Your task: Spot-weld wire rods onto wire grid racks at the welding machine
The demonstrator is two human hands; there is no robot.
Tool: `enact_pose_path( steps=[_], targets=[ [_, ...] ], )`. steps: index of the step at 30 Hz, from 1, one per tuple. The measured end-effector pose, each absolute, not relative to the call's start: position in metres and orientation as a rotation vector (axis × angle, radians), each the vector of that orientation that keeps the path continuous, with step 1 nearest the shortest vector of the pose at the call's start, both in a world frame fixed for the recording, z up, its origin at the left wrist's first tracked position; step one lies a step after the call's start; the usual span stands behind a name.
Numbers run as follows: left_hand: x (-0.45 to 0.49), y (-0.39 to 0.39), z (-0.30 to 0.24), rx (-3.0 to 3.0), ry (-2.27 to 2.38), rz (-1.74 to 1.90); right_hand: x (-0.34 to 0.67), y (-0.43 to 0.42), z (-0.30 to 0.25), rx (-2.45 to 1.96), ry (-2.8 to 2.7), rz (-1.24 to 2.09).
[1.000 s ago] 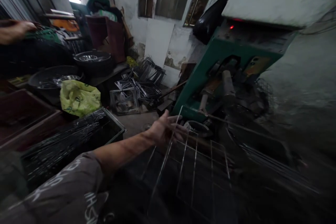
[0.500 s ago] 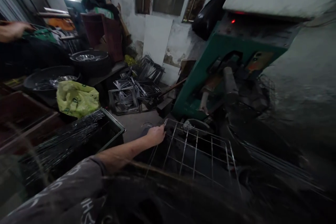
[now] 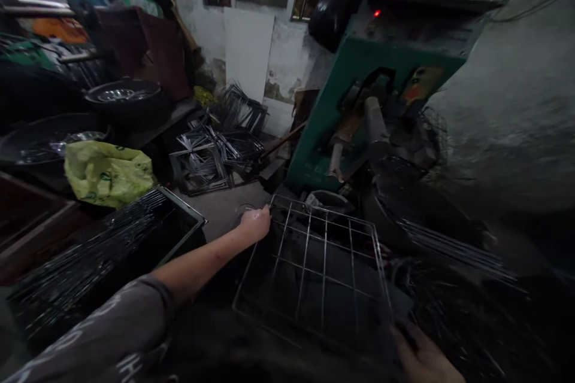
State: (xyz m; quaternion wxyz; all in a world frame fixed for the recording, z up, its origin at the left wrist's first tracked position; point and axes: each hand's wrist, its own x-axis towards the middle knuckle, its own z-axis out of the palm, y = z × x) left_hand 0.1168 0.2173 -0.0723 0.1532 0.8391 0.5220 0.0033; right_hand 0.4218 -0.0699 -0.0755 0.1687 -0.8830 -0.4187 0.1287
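A rectangular wire rack (image 3: 325,251) with crossing rods spans the space in front of me, tilted over a dark surface. My left hand (image 3: 255,224) is closed around its far left corner. At its near right side, my right hand (image 3: 420,350) grips the frame; the fingertips are dim and partly hidden by the dark. Just beyond the rack stands a green machine (image 3: 332,114) with two protruding metal arms (image 3: 376,119), which the rack does not touch.
On the left are a crate of metal rods (image 3: 108,239), a yellow-green bag (image 3: 108,173) and a dark basin (image 3: 123,96). Several wire frames (image 3: 211,155) lie piled near the wall. To the right, thin rods (image 3: 453,248) rest beside the machine.
My view has shifted right and slightly downward. My right hand has come into sight at the rack's right side. The left hand keeps its hold. Another person's hand at far left has left the view.
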Motion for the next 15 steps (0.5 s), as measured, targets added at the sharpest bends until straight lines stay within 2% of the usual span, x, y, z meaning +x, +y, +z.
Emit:
enact_pose_path(
  steps=[6, 11, 15],
  targets=[
    [0.117, 0.217, -0.073, 2.432, 1.507, 0.016, 0.423, -0.046, -0.072, -2.431, -1.133, 0.446],
    [0.117, 0.218, -0.074, 2.435, 1.543, -0.023, 0.419, -0.031, -0.082, -2.359, -1.099, 0.372],
    [0.118, 0.225, -0.073, 2.424, 1.562, -0.067, 0.423, -0.022, -0.082, -2.24, -1.027, 0.503]
  ],
)
